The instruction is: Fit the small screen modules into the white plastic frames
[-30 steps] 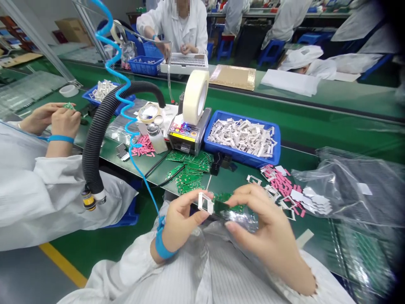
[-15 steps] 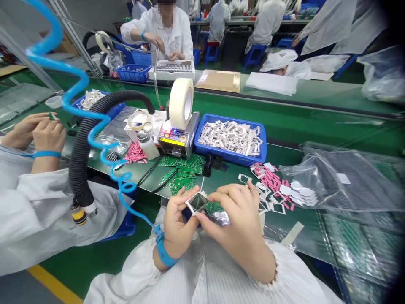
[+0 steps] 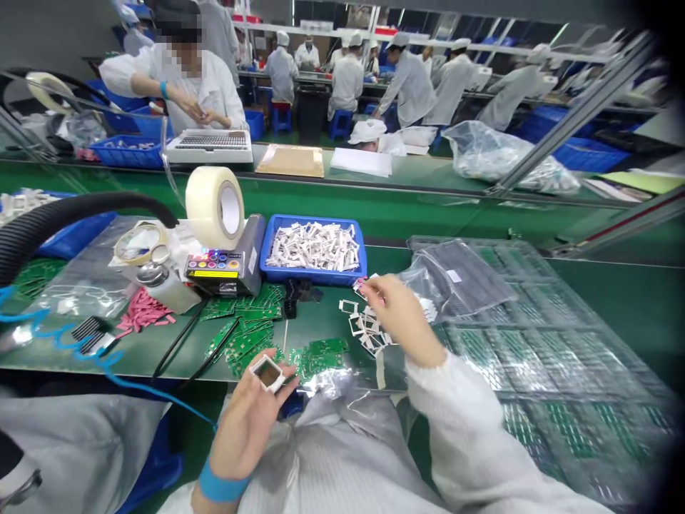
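Observation:
My left hand [image 3: 249, 421], with a blue band at the wrist, is closed around the edges of a small white plastic frame [image 3: 268, 374] with a dark panel inside. Farther right, my right hand [image 3: 393, 307] reaches over the table with its fingertips pinched together at the pink strips [image 3: 362, 283]. What sits between those fingertips is too small to make out. Below and left of that hand lie loose white frames [image 3: 367, 330]. Green circuit boards [image 3: 249, 335] are spread on the table beyond my left hand.
A blue bin [image 3: 313, 275] full of white frames stands behind the boards. Left of it are a tape dispenser [image 3: 225, 268] with a large tape roll [image 3: 214, 207], a pump bottle [image 3: 168, 285] and more pink strips [image 3: 144, 310]. Bagged trays [image 3: 465, 278] lie right. A co-worker [image 3: 182, 86] sits opposite.
My right hand has let go of the white frame and moved right to the pink strips. The left hand keeps the frame, now alone. The view has turned right.

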{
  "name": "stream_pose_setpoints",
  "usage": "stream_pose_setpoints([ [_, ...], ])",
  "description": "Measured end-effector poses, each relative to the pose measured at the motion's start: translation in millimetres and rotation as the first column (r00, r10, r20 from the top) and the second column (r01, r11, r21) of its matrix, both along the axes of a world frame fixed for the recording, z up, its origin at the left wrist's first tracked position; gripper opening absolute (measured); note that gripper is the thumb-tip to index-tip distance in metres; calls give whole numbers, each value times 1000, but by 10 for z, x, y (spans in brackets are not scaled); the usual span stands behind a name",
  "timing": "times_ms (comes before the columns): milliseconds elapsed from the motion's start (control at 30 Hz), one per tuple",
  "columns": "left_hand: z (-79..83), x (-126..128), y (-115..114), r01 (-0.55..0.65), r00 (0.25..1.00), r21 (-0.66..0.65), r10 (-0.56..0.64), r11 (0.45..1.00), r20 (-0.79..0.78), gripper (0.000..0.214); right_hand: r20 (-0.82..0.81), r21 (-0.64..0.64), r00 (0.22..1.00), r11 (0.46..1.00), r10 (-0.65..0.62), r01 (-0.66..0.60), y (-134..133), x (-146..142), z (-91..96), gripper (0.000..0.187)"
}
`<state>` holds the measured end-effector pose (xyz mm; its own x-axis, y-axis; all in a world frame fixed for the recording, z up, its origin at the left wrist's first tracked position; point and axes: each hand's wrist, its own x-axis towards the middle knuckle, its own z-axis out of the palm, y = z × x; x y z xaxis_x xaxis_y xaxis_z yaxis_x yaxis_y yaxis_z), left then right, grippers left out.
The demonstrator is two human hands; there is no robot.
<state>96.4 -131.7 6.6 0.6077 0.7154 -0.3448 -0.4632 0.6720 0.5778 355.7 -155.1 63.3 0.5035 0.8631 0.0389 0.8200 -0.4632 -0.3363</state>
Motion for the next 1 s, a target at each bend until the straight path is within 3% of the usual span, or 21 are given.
stream_pose_setpoints([
  [67, -20, -28, -13, 29, 1000, -23, -28, 999, 10, 30, 45, -55, 989, 988, -140, 142, 107, 472, -175, 29],
  [167, -43, -40, -41, 75, 997, 15, -75, 997, 5, 32, 67, -167, 975, 961, -210, 219, 280, 919, -486, 27],
  [300, -25, -51, -42, 135, 991, 75, -133, 988, -24, 33, 70, -249, 977, 945, -200, 211, 396, 1090, -773, 29],
  [467, 49, -73, -7, 130, 991, 44, -131, 991, 19, 33, 45, -289, 980, 936, -196, 200, 421, 1145, -874, 28],
  [767, 116, -49, 13, 100, 994, 55, -102, 993, 32, 32, -29, -211, 962, 942, -272, 260, 488, 1114, -783, 21],
  [867, 104, -89, 15, 84, 995, 70, -88, 994, 56, 34, -48, -54, 959, 959, -279, 277, 393, 1044, -598, 20],
  [967, 101, -124, 13, 108, 987, 92, -118, 990, 107, 35, -69, 144, 961, 950, -269, 276, 171, 784, -310, 37],
  [1000, 109, -127, 12, 135, 981, 90, -147, 987, 130, 37, -98, 197, 972, 953, -214, 229, 84, 641, -206, 39],
])
